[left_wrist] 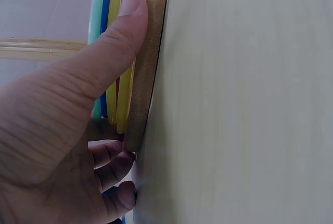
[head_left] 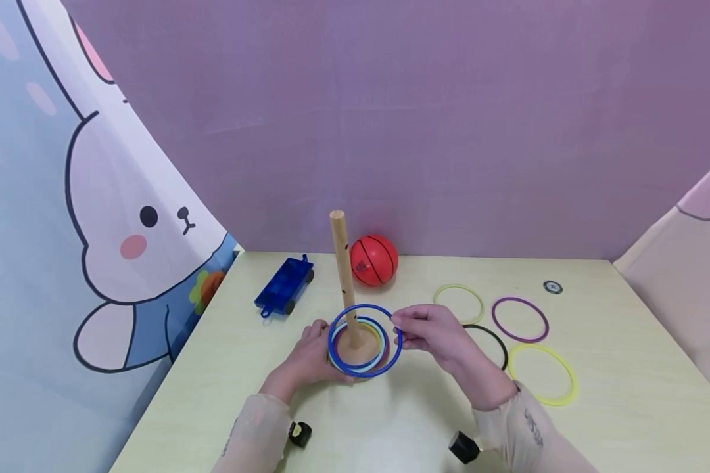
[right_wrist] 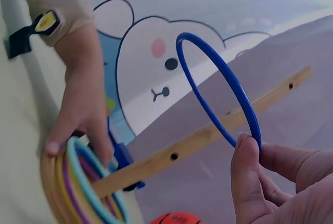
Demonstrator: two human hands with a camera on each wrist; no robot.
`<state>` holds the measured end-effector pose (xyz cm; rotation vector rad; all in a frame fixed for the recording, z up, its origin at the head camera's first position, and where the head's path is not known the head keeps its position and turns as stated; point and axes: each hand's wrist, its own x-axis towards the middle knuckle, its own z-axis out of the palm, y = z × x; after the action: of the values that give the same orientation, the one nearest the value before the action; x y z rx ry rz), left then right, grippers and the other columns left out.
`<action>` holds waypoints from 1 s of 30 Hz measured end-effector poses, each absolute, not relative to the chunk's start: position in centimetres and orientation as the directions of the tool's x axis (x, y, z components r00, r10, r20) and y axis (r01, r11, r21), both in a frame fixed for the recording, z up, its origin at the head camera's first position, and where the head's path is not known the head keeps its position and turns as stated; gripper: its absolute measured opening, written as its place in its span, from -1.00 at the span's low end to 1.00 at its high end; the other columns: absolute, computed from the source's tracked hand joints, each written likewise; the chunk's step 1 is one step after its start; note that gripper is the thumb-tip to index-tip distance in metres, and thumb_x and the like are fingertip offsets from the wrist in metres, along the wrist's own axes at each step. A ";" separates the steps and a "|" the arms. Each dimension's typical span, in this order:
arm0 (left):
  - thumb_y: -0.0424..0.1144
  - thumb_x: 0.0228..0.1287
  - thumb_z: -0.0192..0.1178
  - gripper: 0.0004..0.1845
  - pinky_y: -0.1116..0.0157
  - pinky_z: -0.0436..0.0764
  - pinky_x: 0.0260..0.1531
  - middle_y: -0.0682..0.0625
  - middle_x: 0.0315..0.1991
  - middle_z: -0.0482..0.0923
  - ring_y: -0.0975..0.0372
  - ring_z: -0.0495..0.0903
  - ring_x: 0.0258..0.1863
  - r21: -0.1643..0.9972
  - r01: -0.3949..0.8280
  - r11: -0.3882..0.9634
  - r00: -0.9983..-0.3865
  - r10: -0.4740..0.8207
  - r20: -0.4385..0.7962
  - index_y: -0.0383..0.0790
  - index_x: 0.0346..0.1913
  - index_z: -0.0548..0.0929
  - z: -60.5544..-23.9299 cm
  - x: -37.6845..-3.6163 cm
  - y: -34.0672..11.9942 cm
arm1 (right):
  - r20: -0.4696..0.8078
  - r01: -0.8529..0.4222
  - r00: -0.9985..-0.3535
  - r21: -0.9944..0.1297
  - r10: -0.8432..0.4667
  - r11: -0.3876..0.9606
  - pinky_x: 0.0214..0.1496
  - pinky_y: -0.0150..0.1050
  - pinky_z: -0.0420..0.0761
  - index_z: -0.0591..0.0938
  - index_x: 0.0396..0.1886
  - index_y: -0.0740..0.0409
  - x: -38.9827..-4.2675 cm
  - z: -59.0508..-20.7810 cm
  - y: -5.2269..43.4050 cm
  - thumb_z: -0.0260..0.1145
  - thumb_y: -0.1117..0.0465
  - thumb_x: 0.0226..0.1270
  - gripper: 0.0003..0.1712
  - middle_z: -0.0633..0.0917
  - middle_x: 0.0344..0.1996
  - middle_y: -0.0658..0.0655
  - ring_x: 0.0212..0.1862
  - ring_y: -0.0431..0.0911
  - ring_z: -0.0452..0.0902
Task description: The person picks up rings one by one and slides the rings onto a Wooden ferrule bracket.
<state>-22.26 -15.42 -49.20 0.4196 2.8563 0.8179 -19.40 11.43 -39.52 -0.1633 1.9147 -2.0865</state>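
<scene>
My right hand (head_left: 432, 332) pinches a blue ring (right_wrist: 231, 81) between thumb and fingers, up off the stacked rings. In the head and right wrist views this ring overlaps the upright wooden pole (head_left: 343, 263). Low on the left, my left hand (head_left: 310, 355) grips the pole's round wooden base (left_wrist: 146, 73), thumb across the rim and fingers at the far side. A stack of rings, with turquoise (right_wrist: 86, 182), blue, yellow and purple among them, lies around the pole's foot on the base. Part of the stack is hidden by the left hand in the left wrist view.
Behind the pole sits a red ball (head_left: 374, 261), with a blue toy cart (head_left: 284, 287) to its left. On the table's right side lie a pale green ring (head_left: 458, 286), a purple ring (head_left: 547, 323), a black ring (head_left: 499, 343), a yellow ring (head_left: 572, 387) and a small disc (head_left: 553, 287).
</scene>
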 end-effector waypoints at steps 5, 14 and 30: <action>0.33 -0.44 0.56 0.30 -0.10 0.40 0.17 -0.16 0.28 0.23 -0.02 0.18 0.26 0.531 0.224 0.817 -0.951 0.303 -0.067 -0.17 0.46 0.24 -49.1 -22.3 -15.3 | -0.058 0.098 -0.954 -0.988 -0.295 -0.122 -0.32 -0.31 0.67 0.68 -0.22 0.33 -19.0 -37.0 10.4 0.33 0.31 0.32 -0.86 0.68 -0.46 0.10 -0.49 -0.18 0.61; 0.30 -0.40 0.57 0.25 -0.10 0.41 0.15 -0.17 0.24 0.26 -0.05 0.22 0.22 0.540 0.269 0.797 -0.942 0.334 -0.024 -0.18 0.44 0.29 -49.0 -22.2 -15.5 | 0.013 0.033 -0.959 -0.988 -0.284 -0.154 -0.27 -0.28 0.68 0.68 -0.20 0.30 -18.5 -31.9 9.2 0.32 0.30 0.34 -0.86 0.68 -0.44 0.09 -0.45 -0.12 0.64; 0.39 -0.40 0.50 0.31 -0.01 0.43 0.17 -0.06 0.21 0.25 0.05 0.21 0.21 0.517 0.237 0.823 -0.943 0.322 -0.080 -0.19 0.46 0.22 -49.2 -22.5 -15.6 | 0.162 -0.121 -0.983 -0.930 -0.091 -0.346 -0.29 -0.33 0.66 0.71 -0.25 0.21 -18.5 -24.6 8.3 0.35 0.30 0.30 -0.92 0.69 -0.44 0.08 -0.47 -0.13 0.61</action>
<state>-22.50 -15.58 -49.22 0.4393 2.8416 0.7737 -18.48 8.35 -24.59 -0.2935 1.8073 -2.5757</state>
